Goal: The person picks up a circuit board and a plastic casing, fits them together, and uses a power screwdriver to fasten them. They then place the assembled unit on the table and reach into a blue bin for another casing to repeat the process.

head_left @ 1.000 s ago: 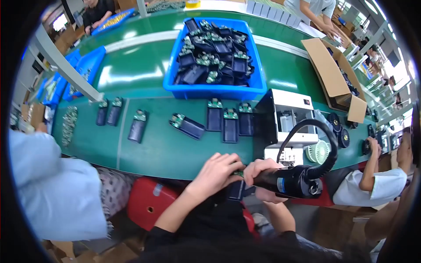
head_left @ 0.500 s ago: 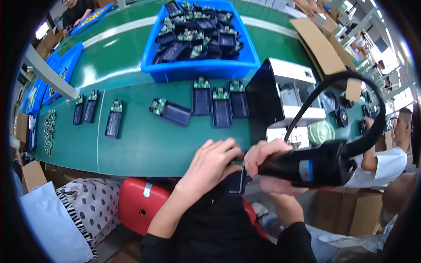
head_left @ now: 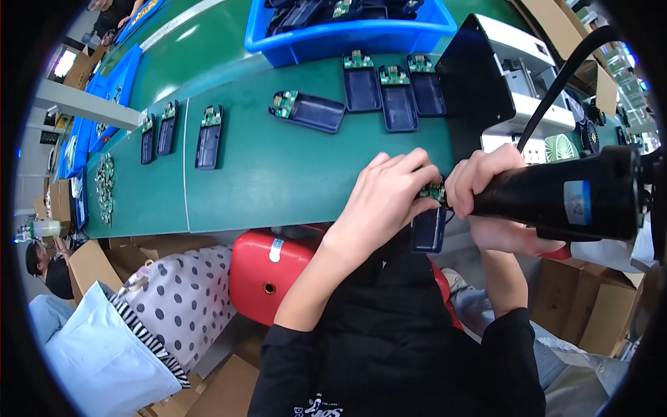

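Note:
In my left hand [head_left: 385, 198] is a dark blue plastic casing [head_left: 429, 233] with a green circuit board [head_left: 433, 192] at its far end. The fingers are closed on that end, and the casing tilts down past the table's front edge. My right hand [head_left: 490, 184] is wrapped round a thick black corded electric screwdriver [head_left: 542, 198], held nearly level with its front end toward the circuit board. Fingers of both hands almost meet there and hide the tool's tip, so contact cannot be made out.
Beyond my hands lie three casings with boards [head_left: 399, 110] and a slanted one [head_left: 317, 113]; three more [head_left: 208, 146] are at left. Loose boards [head_left: 105, 187] form a strip. A blue bin [head_left: 347, 33] holds many casings. A white-and-black machine [head_left: 517, 69] stands right; a red stool [head_left: 271, 278] is below.
The whole view has shifted, so the table things sit higher and further right. Both hands keep their hold on the casing and the electric screwdriver, with little change between them.

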`<state>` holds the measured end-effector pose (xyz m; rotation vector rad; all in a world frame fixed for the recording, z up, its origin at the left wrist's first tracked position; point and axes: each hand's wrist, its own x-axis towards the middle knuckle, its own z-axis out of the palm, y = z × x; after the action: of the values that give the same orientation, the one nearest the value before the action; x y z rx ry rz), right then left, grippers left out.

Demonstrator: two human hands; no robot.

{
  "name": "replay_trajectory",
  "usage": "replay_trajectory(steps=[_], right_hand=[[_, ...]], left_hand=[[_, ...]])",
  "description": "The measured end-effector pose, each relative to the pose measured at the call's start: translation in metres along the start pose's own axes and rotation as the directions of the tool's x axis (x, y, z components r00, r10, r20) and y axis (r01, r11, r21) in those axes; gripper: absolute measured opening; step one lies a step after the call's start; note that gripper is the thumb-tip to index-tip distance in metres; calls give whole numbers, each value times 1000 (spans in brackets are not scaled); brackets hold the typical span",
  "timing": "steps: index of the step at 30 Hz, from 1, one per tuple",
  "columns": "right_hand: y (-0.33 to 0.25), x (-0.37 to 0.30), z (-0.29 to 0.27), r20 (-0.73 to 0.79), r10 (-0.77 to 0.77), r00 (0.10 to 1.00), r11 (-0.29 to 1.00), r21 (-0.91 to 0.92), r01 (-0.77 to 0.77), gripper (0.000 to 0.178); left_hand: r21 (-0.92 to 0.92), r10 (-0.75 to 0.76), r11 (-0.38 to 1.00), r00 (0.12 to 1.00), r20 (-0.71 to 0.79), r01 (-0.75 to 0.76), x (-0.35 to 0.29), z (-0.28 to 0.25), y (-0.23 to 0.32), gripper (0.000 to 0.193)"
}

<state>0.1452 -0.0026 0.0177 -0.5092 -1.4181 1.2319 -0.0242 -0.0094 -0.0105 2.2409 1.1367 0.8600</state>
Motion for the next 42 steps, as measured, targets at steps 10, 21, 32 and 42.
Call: replay_trajectory(steps=[10,21,32,42], right_hand=[[-8,-4,5,-74,183,980,977,-98,-190,98],[-10,-2,8,-39,236,971,963,-128,-239,95],[-6,-3,10,33,20,999,998,65,-22,46],[-2,-5,10,8,134,991,985,-107,-133,97]], left_hand=[[-128,-51,990,999,14,53,-6,3,-3,30],[-215,-28,976,1000,10,29,-6,5,-10,30],[-213,-9,977,1000,-7,8,-4,7,-7,30],[-194,7,981,1000,11,-5,-3,5,-4,30]])
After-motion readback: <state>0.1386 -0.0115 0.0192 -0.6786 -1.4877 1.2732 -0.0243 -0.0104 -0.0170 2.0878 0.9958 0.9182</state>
